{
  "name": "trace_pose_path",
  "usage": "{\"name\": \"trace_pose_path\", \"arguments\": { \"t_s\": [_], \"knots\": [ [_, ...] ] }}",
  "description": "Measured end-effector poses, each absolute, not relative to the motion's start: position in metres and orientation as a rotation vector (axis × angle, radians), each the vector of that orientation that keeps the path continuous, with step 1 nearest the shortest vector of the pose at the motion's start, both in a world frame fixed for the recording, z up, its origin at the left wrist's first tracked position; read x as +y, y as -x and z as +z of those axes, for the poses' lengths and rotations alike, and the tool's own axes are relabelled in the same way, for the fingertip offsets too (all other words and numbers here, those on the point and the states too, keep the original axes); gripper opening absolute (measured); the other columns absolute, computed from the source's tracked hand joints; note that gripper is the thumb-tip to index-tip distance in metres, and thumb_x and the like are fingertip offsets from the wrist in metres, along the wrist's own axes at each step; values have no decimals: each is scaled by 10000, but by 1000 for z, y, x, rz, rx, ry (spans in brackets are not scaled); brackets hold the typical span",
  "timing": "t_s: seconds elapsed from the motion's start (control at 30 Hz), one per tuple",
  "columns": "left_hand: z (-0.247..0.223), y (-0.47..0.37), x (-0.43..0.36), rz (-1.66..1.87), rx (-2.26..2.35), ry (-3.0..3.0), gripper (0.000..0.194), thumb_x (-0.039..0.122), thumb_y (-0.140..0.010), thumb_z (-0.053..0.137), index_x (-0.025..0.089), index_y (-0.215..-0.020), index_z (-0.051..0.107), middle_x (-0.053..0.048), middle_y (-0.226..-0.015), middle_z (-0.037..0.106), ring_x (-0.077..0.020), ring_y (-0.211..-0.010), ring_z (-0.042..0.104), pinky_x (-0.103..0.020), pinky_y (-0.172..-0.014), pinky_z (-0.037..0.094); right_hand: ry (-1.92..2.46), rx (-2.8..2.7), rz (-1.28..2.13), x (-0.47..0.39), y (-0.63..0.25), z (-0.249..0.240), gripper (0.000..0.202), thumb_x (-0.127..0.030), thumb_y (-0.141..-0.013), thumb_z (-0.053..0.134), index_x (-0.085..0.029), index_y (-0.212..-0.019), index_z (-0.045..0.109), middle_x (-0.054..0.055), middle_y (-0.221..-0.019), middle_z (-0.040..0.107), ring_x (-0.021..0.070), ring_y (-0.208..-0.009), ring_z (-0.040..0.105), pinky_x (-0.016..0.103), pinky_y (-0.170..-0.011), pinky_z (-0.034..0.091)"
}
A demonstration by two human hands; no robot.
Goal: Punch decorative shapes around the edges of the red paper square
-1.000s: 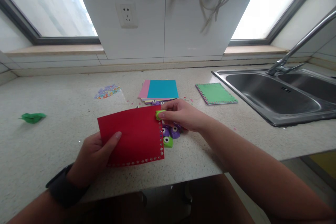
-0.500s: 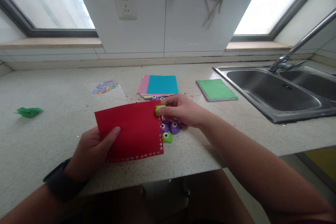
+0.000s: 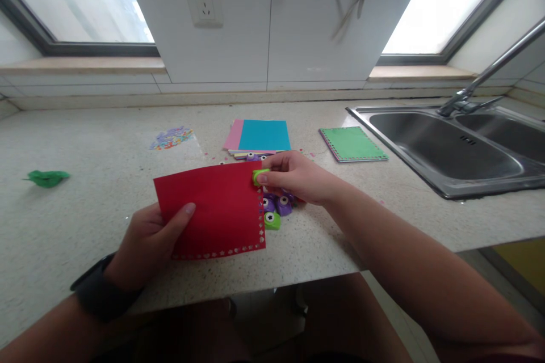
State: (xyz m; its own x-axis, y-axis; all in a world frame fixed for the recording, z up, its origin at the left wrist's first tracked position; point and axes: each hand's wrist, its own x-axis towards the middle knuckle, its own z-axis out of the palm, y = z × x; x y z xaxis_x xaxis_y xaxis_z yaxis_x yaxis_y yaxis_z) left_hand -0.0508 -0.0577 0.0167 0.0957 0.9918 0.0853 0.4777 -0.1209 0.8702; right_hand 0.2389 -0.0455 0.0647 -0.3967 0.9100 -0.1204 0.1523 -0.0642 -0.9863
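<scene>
A sheet of red paper (image 3: 217, 210) is held up above the counter, with small shapes punched along its lower and right edges. My left hand (image 3: 149, 238) grips its left side, thumb on top and fingers hidden behind. At the sheet's upper right corner, my right hand (image 3: 293, 177) pinches a green craft punch (image 3: 258, 176) that sits over the paper's edge. Behind and below that hand lie several more punches, among them a purple punch (image 3: 284, 205) and another green punch (image 3: 271, 220). The red sheet covers part of this group.
Coloured paper (image 3: 264, 135) is stacked behind the punches. To the right lies a green-topped stack with punched edges (image 3: 353, 143), beside the steel sink (image 3: 443, 142). Paper bits (image 3: 172, 138) lie on a clear sheet at left. A green crumpled piece (image 3: 47, 178) is farther left.
Both hands, the red paper and the green punch keep almost the same positions. The whole view has shifted very slightly.
</scene>
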Motion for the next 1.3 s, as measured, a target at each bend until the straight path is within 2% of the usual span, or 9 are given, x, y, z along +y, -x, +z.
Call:
{"name": "trace_pose_path", "arguments": {
  "t_s": [0.63, 0.93, 1.13, 1.3],
  "knots": [
    [12, 55, -57, 943, 1464, -1679, 361, 560, -822, 678, 223, -709, 736, -12, -705, 770, -208, -622, 662, -265, -546, 536, 1089, -1557, 1490, -43, -236, 57, 345, -466, -813, 783, -156, -768, 637, -22, -588, 568, 75, -497, 456, 205, -427, 324],
    [14, 54, -58, 984, 1431, -1659, 308, 514, -821, 696, 223, -735, 750, -13, -764, 793, -211, -663, 685, -259, -589, 552, 1104, -1554, 1429, -42, -235, 48, 350, -471, -790, 798, -170, -784, 619, -22, -604, 586, 81, -485, 468, 212, -407, 317],
    [13, 54, -58, 972, 1439, -1599, 312, 529, -817, 702, 230, -746, 758, -7, -744, 787, -203, -641, 673, -252, -557, 542, 957, -1514, 1588, -42, -234, 51, 351, -417, -786, 817, -167, -710, 583, -36, -561, 567, 67, -459, 452, 199, -408, 319],
    [15, 53, -58, 991, 1433, -1587, 302, 521, -815, 712, 230, -759, 766, -9, -784, 799, -197, -670, 681, -244, -589, 550, 966, -1446, 1563, -40, -245, 55, 281, -409, -818, 786, -158, -815, 659, -9, -621, 620, 83, -493, 503, 198, -414, 337]
  ]
}}
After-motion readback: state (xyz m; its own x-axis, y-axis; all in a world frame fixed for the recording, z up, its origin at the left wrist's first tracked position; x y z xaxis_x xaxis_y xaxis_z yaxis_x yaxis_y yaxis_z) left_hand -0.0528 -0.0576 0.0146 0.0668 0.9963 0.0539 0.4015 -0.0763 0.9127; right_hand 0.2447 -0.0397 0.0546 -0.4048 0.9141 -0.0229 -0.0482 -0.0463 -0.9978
